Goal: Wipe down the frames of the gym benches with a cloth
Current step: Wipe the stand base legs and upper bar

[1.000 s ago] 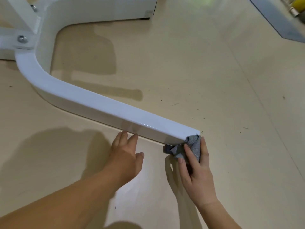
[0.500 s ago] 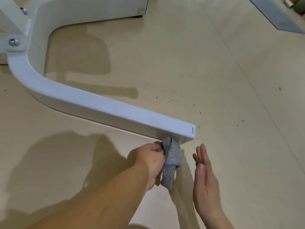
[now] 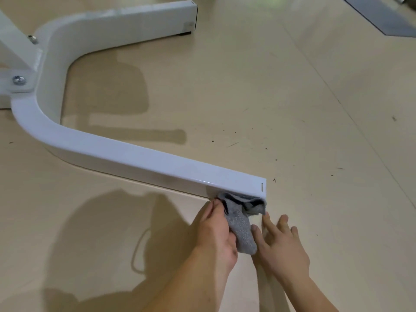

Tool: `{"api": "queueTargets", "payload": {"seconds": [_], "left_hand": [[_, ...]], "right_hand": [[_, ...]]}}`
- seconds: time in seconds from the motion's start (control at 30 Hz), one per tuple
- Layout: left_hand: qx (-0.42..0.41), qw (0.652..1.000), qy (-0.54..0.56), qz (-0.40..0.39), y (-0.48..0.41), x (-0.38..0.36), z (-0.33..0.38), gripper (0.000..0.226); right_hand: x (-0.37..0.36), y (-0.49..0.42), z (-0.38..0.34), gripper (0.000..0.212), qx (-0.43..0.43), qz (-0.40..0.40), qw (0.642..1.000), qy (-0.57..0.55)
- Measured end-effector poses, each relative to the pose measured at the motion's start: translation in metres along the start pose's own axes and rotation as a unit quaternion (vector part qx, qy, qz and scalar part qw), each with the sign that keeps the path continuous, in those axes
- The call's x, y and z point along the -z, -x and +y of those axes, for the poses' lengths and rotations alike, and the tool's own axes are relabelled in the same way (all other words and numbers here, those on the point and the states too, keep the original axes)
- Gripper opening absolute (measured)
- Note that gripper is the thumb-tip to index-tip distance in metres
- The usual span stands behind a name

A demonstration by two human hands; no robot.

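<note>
A white U-shaped bench frame [image 3: 135,158] lies on the beige floor, its near leg ending at the lower right. A grey cloth [image 3: 242,221] is bunched against the near side of that leg's end. My left hand [image 3: 216,230] grips the cloth from the left and holds it against the frame. My right hand [image 3: 279,239] hovers just right of the cloth with fingers spread, its thumb close to the fabric.
The frame's far leg [image 3: 144,21] runs across the top. A bolt [image 3: 19,80] fixes an upright bracket at the left. A grey mat corner [image 3: 382,16] sits at the top right. Small dark specks [image 3: 265,149] dot the floor beyond the leg's end.
The cloth passed from my right hand to my left. My left hand now presses it to the leg's end, and my right hand has come back close beside it.
</note>
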State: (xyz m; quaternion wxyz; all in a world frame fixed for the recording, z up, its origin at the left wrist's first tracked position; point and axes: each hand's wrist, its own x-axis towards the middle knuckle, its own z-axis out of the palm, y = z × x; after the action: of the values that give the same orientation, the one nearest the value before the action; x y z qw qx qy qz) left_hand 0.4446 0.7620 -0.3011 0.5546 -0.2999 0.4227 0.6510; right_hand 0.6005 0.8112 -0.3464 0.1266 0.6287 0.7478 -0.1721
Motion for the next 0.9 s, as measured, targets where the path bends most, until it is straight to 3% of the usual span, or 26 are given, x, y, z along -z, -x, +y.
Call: {"api": "queueTargets", "payload": {"seconds": [0.1, 0.2, 0.3, 0.37, 0.43, 0.53, 0.6, 0.67, 0.73, 0.83, 0.9], "left_hand": [[-0.023, 0.996, -0.07, 0.056, -0.001, 0.013, -0.001, 0.022], [-0.126, 0.974, -0.181, 0.053, 0.009, 0.022, 0.002, 0.025], [-0.181, 0.933, -0.307, -0.043, 0.021, 0.031, 0.015, 0.017], [-0.254, 0.888, -0.38, -0.052, 0.015, 0.046, 0.03, 0.022], [-0.322, 0.799, -0.509, 0.008, 0.004, 0.065, 0.046, 0.039], [-0.383, 0.609, -0.691, 0.073, 0.003, 0.089, 0.053, 0.058], [-0.452, 0.532, -0.716, 0.013, 0.005, 0.098, 0.051, 0.049], [-0.453, 0.496, -0.734, -0.1, 0.002, 0.097, 0.046, 0.041], [-0.365, 0.47, -0.786, -0.163, -0.001, 0.086, 0.042, 0.044], [-0.321, 0.411, -0.843, -0.13, -0.019, 0.074, 0.041, 0.057], [-0.314, 0.41, -0.848, -0.113, -0.035, 0.072, 0.037, 0.048]], "right_hand": [[0.006, 0.007, -0.013, 0.031, -0.014, 0.049, 0.987, -0.151], [0.015, 0.034, -0.036, 0.019, -0.016, 0.082, 0.898, -0.433], [0.017, 0.055, -0.055, 0.024, 0.007, 0.01, 0.835, -0.55], [0.019, 0.056, -0.064, 0.012, -0.012, 0.017, 0.81, -0.586], [0.017, 0.051, -0.073, 0.008, -0.046, 0.021, 0.784, -0.618], [0.003, 0.046, -0.082, 0.01, -0.047, 0.032, 0.834, -0.548], [-0.003, 0.042, -0.08, 0.011, -0.044, 0.061, 0.868, -0.491], [-0.003, 0.038, -0.07, 0.011, -0.053, 0.094, 0.891, -0.44], [-0.001, 0.034, -0.056, 0.01, -0.072, 0.116, 0.908, -0.396], [-0.004, 0.028, -0.035, 0.019, -0.048, 0.114, 0.941, -0.316], [-0.004, 0.023, -0.027, 0.021, -0.009, 0.11, 0.953, -0.284]]}}
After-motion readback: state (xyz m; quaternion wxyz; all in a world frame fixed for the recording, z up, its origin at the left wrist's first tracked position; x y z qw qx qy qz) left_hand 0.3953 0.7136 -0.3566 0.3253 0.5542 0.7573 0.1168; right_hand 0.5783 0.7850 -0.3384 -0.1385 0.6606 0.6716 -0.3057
